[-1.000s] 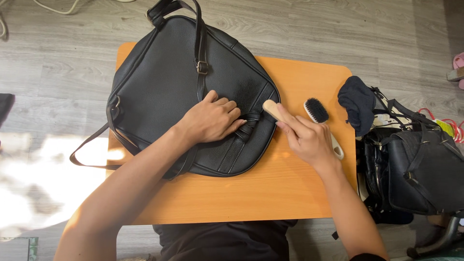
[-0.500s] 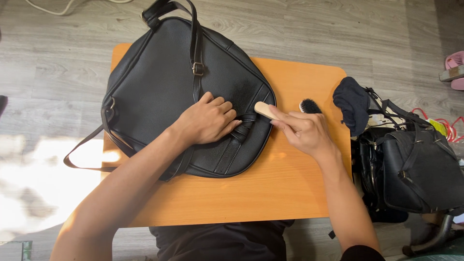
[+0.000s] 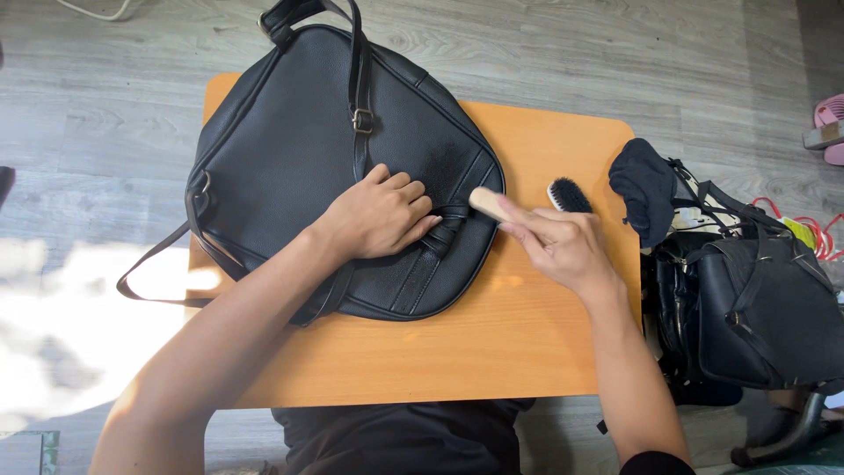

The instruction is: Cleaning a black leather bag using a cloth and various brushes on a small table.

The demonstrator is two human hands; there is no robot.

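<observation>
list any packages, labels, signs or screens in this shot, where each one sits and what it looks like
None show: no package, label, sign or screen.
What is there instead:
black bag: rounded leather-look, flat on the orange table, left hand pressing on it.
brush: pale wooden, in the right hand, at the bag's right edge.
second brush: dark bristles, on the table behind that hand.
dark bags: heaped right of the table.

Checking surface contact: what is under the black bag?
The black bag lies on the orange table, overhanging its far edge above grey floor. Anything beneath it is hidden.
</observation>
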